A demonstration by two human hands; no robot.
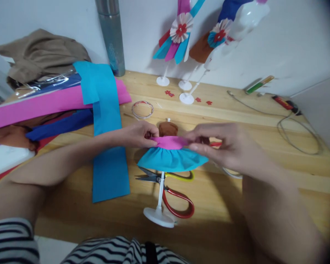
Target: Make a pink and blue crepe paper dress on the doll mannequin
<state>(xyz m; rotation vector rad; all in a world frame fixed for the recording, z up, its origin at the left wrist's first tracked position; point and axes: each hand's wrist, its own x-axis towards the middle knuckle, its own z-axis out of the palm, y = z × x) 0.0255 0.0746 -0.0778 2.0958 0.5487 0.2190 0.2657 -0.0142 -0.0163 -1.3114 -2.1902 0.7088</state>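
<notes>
A small white display stand (161, 192) stands upright in front of me, carrying a gathered turquoise skirt (173, 160) with a brown top (168, 128) above it. Around the waist lies a pink fabric strip (170, 142). My left hand (143, 135) pinches the strip at its left side. On the other side, my right hand (220, 145) grips its right end between thumb and fingers; this hand is slightly blurred. Scissors (178, 206) with one red and one yellow handle lie behind the stand's post, blades apart.
A long turquoise cloth piece (110, 176) and a pink cloth (44, 99) lie left, near a bottle (112, 40). Further stands with decorated pieces (181, 31) are at the back. Small red flowers (169, 94), a wire ring (142, 109) and a cable (286, 135) lie on the table.
</notes>
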